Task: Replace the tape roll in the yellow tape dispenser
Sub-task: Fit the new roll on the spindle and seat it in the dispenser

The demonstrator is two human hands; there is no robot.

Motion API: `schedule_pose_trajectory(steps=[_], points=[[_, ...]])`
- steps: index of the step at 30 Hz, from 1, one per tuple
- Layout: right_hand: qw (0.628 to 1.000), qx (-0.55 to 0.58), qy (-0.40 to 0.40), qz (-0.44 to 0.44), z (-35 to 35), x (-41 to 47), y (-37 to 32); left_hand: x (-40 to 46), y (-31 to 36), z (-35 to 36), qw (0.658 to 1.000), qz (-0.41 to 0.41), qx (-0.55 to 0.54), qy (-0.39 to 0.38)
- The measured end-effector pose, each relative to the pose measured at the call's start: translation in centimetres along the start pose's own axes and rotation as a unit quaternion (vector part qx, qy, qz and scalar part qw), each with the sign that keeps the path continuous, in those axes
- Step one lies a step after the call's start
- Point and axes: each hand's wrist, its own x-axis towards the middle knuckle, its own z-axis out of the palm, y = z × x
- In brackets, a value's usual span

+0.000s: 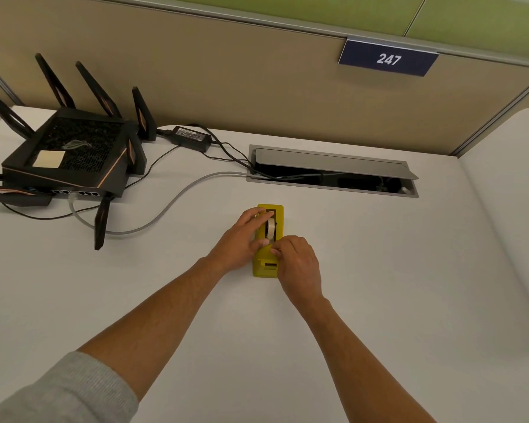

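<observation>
Two hands are working on the yellow plastic tape dispenser (268,239) sitting mid-counter (379,285), the left hand (242,239) bracing its side to steady it while the right hand (297,264) is pinching at the translucent tape roll (270,228), seemingly feeding its end forward.

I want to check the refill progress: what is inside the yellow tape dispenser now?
A tape roll sits upright in the slot of the yellow tape dispenser. The left hand and right hand cover its sides, so the hub seating cannot be seen.
</observation>
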Motion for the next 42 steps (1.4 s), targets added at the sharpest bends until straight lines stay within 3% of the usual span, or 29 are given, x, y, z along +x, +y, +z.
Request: schedule_pose_trajectory(steps=[23,42], points=[[0.997,-0.047,0.058,-0.036,-1.7,-4.5,-1.9,-0.4,0.1,0.0,0.998,-0.043,-0.038,-0.036],[0.997,-0.066,0.023,-0.035,0.7,-6.9,-1.2,-0.4,-0.1,0.0,0.997,-0.038,-0.051,-0.035]])
